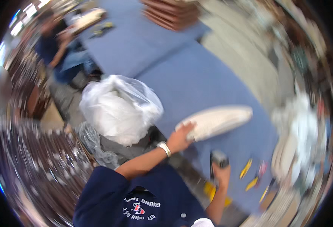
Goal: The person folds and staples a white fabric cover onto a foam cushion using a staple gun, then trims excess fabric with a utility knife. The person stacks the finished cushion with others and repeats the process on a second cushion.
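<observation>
The left hand (180,138) gripped the left end of a pale oblong panel (217,122) on or just above the blue table (196,83), right hand (222,174) curled round a grey-black tool (221,159); step judged as positioning, next calling for a steady panel.

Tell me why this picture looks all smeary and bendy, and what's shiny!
Head view: smearing, probably from camera movement, streaks the brown stack at left and softens the pad and tool, while the shirt is clearer; head view: the fisheye lens bends the table edge and leaves dark corners; head view: bright glare at upper left, pale gleams on the bag.
</observation>
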{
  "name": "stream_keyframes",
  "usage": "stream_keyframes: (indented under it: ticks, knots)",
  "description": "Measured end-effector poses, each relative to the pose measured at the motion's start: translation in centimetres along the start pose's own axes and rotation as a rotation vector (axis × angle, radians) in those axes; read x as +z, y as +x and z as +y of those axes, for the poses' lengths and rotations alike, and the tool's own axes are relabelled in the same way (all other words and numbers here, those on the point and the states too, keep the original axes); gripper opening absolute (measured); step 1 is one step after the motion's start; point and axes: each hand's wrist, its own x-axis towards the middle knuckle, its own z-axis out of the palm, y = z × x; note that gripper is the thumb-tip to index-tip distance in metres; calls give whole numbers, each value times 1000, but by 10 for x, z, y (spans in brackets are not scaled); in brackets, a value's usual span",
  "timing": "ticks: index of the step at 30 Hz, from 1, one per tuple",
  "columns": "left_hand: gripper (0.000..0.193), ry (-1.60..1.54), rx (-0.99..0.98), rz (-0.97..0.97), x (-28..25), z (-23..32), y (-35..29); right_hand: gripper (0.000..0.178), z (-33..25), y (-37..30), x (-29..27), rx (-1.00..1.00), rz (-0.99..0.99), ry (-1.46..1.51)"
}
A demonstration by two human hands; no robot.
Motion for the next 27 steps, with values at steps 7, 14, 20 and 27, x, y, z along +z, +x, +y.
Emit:
stream_keyframes:
  ticks: [7, 14, 20, 27]
  knots:
    - [83, 46, 32, -106, -10, -1, 20, 44, 138, 85, -29, -59, 173, -295]
    - [87, 84, 6, -247, -51, -1, 24, 36, -22, 159, -44, -30, 415, 454]
    - [93, 110, 95, -281, -47, -18, 34, 60, -73, 206, -38, 172, 331, 326]
    - [93, 209, 157, -355, -48, 0, 34, 89, -84, 241, -29, 423, 315, -22]
